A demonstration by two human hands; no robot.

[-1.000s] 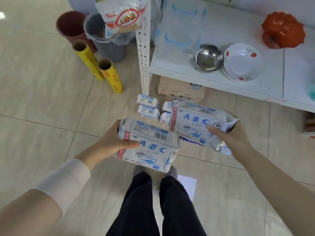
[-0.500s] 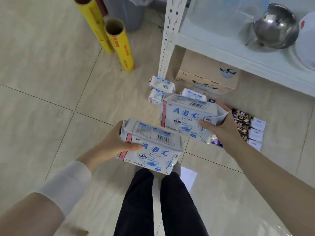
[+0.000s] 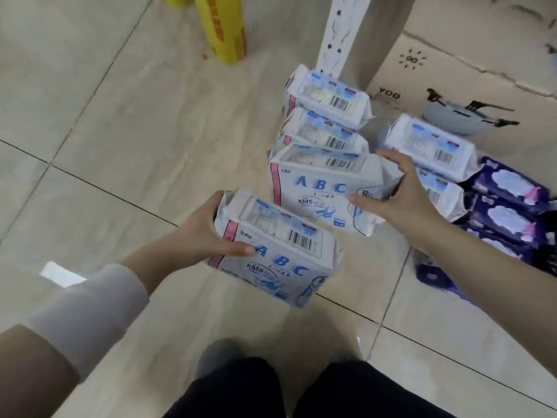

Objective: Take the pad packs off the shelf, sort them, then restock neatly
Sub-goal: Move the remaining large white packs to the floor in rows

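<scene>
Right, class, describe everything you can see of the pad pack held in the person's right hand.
The pad pack is a soft white plastic packet printed with blue letters ABC, KMS below, a pink strip down its left edge and a barcode on top. Its front faces the camera, just before two similar packs lined up on the floor. The right hand grips its right end, thumb on the front. Whether it touches the floor is unclear.

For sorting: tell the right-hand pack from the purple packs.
The right-hand pack is white with blue ABC lettering; the purple packs are dark with pale cloud-like prints. The right hand grips the right-hand pack by its end; the purple packs lie untouched on the floor. Both are soft wrapped packs.
</scene>
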